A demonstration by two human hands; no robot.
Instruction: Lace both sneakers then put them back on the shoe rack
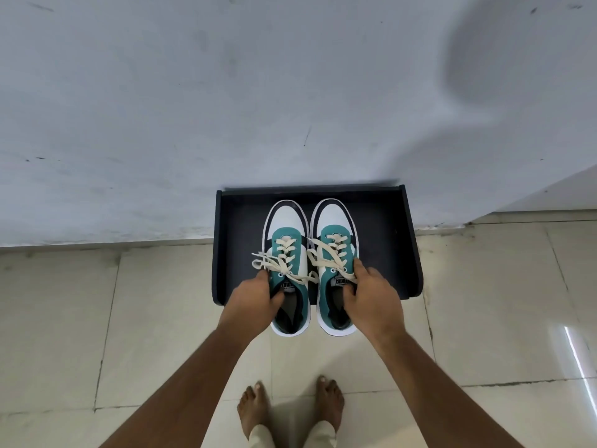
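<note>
Two teal, white and black sneakers with cream laces stand side by side, toes toward the wall, on a black shoe rack [384, 240]. The heels overhang the rack's front edge. My left hand [250, 300] grips the collar of the left sneaker [286, 227], thumb inside the opening. My right hand [371, 295] grips the right sneaker [334, 221] at its collar and outer side. Both shoes are laced, with loose lace ends lying across the tongues and between the shoes.
The rack sits on a beige tiled floor [145, 318] against a pale grey wall [226, 108]. A wall corner juts out at the right [549, 195]. My bare feet [290, 405] stand on the tiles just in front of the rack.
</note>
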